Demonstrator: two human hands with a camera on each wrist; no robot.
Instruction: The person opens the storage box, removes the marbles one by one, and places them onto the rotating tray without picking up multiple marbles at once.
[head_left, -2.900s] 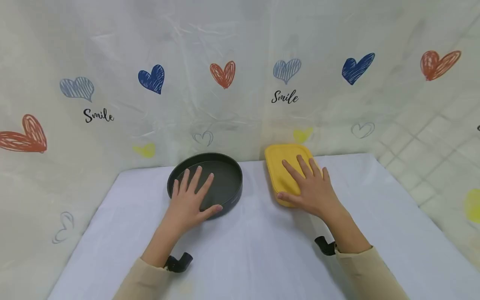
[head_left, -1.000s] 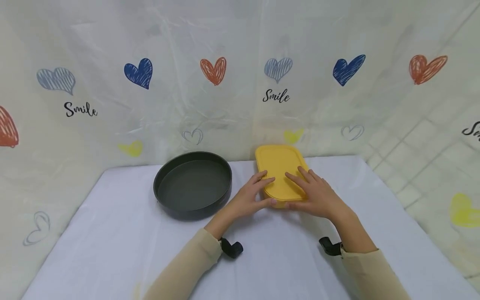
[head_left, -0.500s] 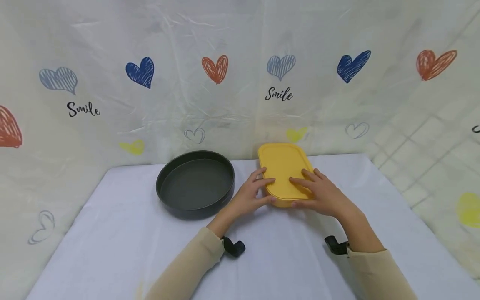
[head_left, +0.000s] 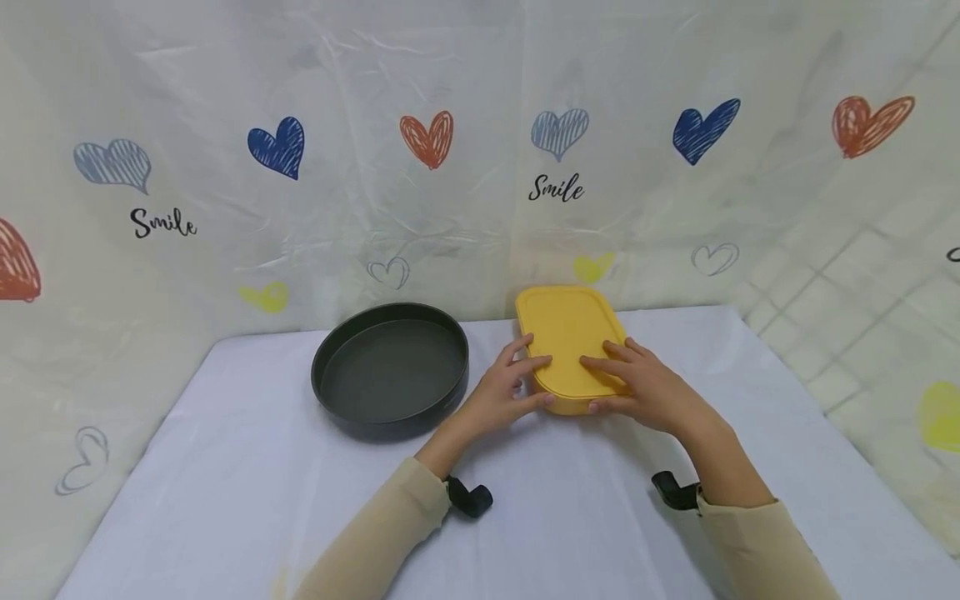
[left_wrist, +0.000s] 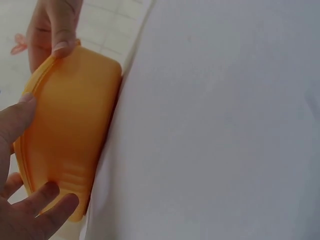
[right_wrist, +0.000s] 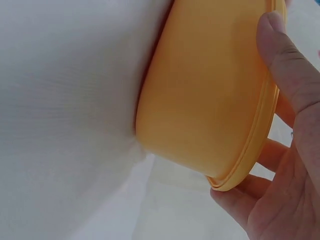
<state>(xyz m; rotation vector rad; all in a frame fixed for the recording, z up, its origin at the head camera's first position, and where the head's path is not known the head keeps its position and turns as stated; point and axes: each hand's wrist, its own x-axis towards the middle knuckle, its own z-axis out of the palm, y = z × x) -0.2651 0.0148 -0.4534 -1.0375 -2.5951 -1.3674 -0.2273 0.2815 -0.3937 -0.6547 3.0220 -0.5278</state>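
A yellow lidded food container (head_left: 566, 333) lies at the back right of the cloth, its near end toward me. My left hand (head_left: 497, 392) holds its near left corner. In the left wrist view the left thumb (left_wrist: 24, 107) touches the lid's rim while other fingertips (left_wrist: 62, 207) rest against the ribbed side wall. Opposite it, my right hand (head_left: 654, 388) grips the near right corner. Its thumb (right_wrist: 280, 50) presses on the lid's edge, and the other fingers reach over the lid and its side rim. The lid sits on the container all round where it shows.
A round dark pan (head_left: 390, 367) stands just left of the container, its wall close to my left wrist. A white cloth (head_left: 540, 517) covers the table. Behind it hangs a pale curtain (head_left: 480, 225) printed with hearts.
My left hand has moved from over the dark pan to the container's left corner. My right hand has drawn from above the lid to its near right corner. Over the last half second little moves.
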